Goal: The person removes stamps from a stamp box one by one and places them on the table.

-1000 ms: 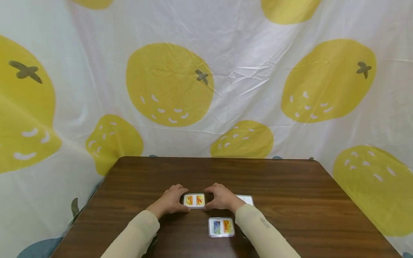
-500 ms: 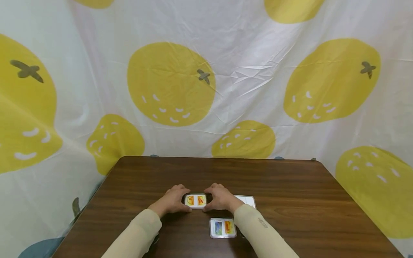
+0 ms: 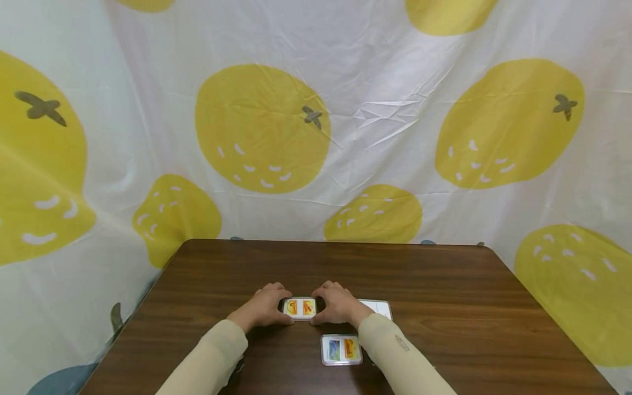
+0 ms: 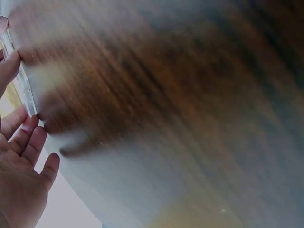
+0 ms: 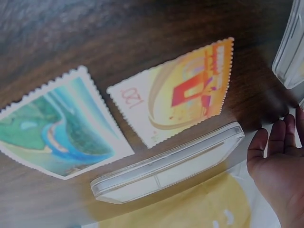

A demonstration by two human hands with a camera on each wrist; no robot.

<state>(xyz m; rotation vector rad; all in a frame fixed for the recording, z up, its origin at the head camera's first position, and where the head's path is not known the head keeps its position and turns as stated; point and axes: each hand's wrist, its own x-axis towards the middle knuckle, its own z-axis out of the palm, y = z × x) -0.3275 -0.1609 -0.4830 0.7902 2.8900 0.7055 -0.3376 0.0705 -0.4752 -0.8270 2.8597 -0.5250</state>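
A small clear case [image 3: 299, 309] with two orange-and-yellow stamps inside lies between my hands on the brown table. My left hand [image 3: 264, 307] holds its left end, thumb at the near edge and fingers at the far edge. In the left wrist view, fingers [image 4: 12, 66] meet the clear rim. My right hand [image 3: 338, 304] grips the right end the same way. Nearer me is a second clear case [image 3: 341, 349] holding a blue-green stamp [image 5: 66, 126] and an orange stamp [image 5: 178, 92]. Behind my right wrist, a white-looking clear case [image 3: 380, 308] is partly hidden.
The dark wood-grain table [image 3: 444, 291] has rounded far corners. A white cloth [image 3: 375, 60] printed with large yellow lemons hangs behind it and along both sides. My right sleeve [image 3: 400, 351] passes close beside the nearer case.
The head view has shifted slightly. My right hand has come a little further in over the case's right end; the cases stay in place.
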